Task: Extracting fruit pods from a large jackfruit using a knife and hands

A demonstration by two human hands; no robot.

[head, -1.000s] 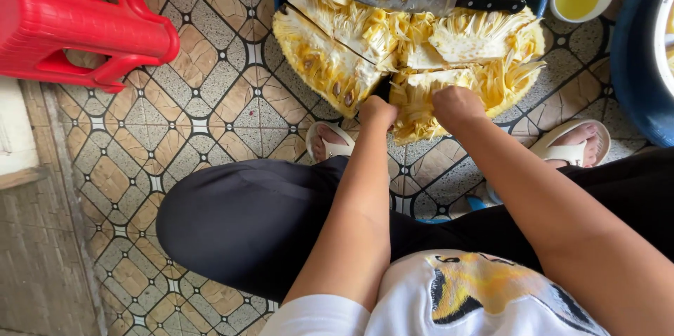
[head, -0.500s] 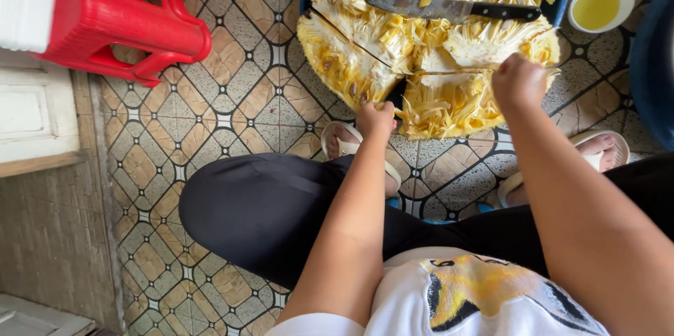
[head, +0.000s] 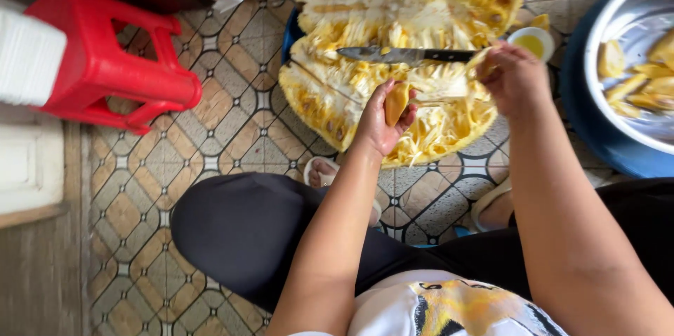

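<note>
Over on the far left sits the red plastic stool [head: 112, 62] on the patterned tile floor [head: 232, 132], and it's slid further left in view than half a second back, as the head tips toward the fruit. Centre now: the big split jackfruit [head: 407, 48] fills the far middle, with a knife [head: 404, 55] lying flat across its flesh. The left hand [head: 382, 122] was down at the near rim a moment ago; now it's lifted, wrist bent back, fingers closed around a yellow jackfruit pod [head: 396, 102], so a piece looks freed from the fibres. Moving right, the right hand [head: 512, 80] has come up and inward, pinching pale strands just beside the knife's handle, forearm reaching straight out. Beyond it a small bowl of yellow liquid [head: 532, 42], then the steel basin [head: 632, 62] holding loose pods, far right.
</note>
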